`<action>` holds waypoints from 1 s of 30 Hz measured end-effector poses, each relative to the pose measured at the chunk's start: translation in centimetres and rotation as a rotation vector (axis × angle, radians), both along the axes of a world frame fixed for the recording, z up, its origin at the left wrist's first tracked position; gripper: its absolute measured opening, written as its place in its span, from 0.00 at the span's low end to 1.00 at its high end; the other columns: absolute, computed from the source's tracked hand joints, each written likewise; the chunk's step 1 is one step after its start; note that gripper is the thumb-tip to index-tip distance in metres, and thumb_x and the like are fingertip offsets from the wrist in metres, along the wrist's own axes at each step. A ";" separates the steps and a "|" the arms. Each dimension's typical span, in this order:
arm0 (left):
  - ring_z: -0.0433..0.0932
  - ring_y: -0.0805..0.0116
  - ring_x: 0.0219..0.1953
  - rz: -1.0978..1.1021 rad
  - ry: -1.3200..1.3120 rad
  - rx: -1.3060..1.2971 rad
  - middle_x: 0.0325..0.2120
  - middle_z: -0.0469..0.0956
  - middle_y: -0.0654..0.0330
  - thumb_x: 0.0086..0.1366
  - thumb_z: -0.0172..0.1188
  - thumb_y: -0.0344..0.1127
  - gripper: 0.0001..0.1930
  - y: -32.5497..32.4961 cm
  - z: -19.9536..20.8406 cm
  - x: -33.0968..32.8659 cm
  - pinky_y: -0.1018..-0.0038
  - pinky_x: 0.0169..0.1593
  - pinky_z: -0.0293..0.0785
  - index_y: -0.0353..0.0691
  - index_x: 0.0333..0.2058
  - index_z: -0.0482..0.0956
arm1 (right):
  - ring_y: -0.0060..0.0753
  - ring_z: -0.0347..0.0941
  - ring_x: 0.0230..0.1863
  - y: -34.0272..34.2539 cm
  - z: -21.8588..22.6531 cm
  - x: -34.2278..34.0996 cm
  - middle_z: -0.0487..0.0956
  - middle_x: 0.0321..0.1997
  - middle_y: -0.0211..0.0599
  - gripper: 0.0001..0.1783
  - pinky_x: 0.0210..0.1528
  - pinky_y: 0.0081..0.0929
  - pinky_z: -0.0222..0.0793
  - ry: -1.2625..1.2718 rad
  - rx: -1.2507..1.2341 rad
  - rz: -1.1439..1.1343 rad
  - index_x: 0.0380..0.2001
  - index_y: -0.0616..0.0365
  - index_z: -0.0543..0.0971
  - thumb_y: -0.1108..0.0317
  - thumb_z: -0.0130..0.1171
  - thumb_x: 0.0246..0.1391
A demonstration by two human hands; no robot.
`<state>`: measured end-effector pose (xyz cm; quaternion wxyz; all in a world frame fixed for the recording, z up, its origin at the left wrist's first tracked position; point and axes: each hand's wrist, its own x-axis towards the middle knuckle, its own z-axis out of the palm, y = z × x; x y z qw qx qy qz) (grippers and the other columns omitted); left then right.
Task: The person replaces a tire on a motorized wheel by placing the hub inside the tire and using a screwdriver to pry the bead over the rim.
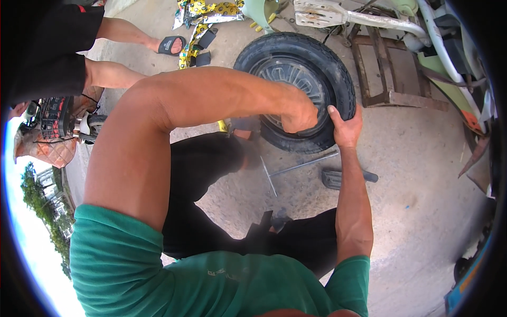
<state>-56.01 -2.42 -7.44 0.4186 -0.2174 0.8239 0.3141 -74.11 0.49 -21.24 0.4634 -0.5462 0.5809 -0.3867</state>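
A black tyre (346,79) on a dark spoked wheel rim (282,74) lies in front of me. My left arm reaches across to it, and my left hand (301,112) is closed in a fist at the inner edge of the tyre by the rim. What those fingers hold, if anything, is hidden. On the right, my right hand (347,127) grips the tyre's outer edge, thumb over the sidewall. Below the wheel a T-shaped metal wrench (303,164) rests on the floor. A black ribbed object (331,178) lies partly behind my right forearm.
A rusty metal frame (393,99) and a white metal arm (319,13) stand at the far right, beside motorbike parts (449,58). Yellow patterned wrapping (222,9) lies at the back. Another person's sandalled foot (171,45) is at far left, near a parked vehicle (58,116).
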 end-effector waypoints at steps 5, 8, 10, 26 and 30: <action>0.84 0.45 0.46 0.029 0.048 -0.018 0.42 0.85 0.43 0.58 0.57 0.29 0.14 0.6 0.2 -0.3 0.55 0.47 0.80 0.32 0.41 0.87 | 0.41 0.80 0.48 -0.1 0.2 -0.1 0.83 0.47 0.50 0.39 0.54 0.36 0.73 -0.020 0.059 0.008 0.53 0.66 0.76 0.53 0.79 0.43; 0.84 0.45 0.47 0.034 0.049 -0.052 0.43 0.84 0.42 0.58 0.57 0.29 0.15 -0.1 0.0 -1.4 0.55 0.48 0.79 0.32 0.41 0.87 | 0.41 0.80 0.49 -0.3 0.4 0.1 0.83 0.47 0.50 0.40 0.55 0.36 0.73 -0.007 0.080 0.009 0.54 0.66 0.76 0.53 0.79 0.42; 0.83 0.45 0.47 -0.002 0.028 -0.035 0.44 0.84 0.43 0.59 0.57 0.29 0.15 -0.9 -1.2 -2.5 0.55 0.48 0.79 0.32 0.42 0.87 | 0.42 0.80 0.49 -0.2 0.1 -0.2 0.83 0.48 0.50 0.40 0.55 0.36 0.73 0.021 0.091 0.007 0.54 0.66 0.76 0.53 0.79 0.42; 0.82 0.60 0.36 -0.026 -0.217 0.307 0.41 0.82 0.58 0.56 0.63 0.31 0.15 -4.7 -2.2 -4.7 0.65 0.35 0.81 0.37 0.43 0.83 | 0.42 0.81 0.51 -0.5 -0.8 -0.4 0.84 0.49 0.52 0.39 0.56 0.35 0.74 0.012 0.030 0.006 0.56 0.64 0.75 0.57 0.78 0.44; 0.83 0.60 0.40 -0.026 -0.253 0.277 0.45 0.81 0.59 0.58 0.66 0.34 0.16 -4.5 -2.1 -4.8 0.65 0.37 0.82 0.39 0.46 0.83 | 0.42 0.81 0.51 -0.6 -0.3 -0.3 0.83 0.49 0.52 0.39 0.56 0.35 0.74 -0.022 0.028 0.039 0.56 0.64 0.74 0.57 0.78 0.44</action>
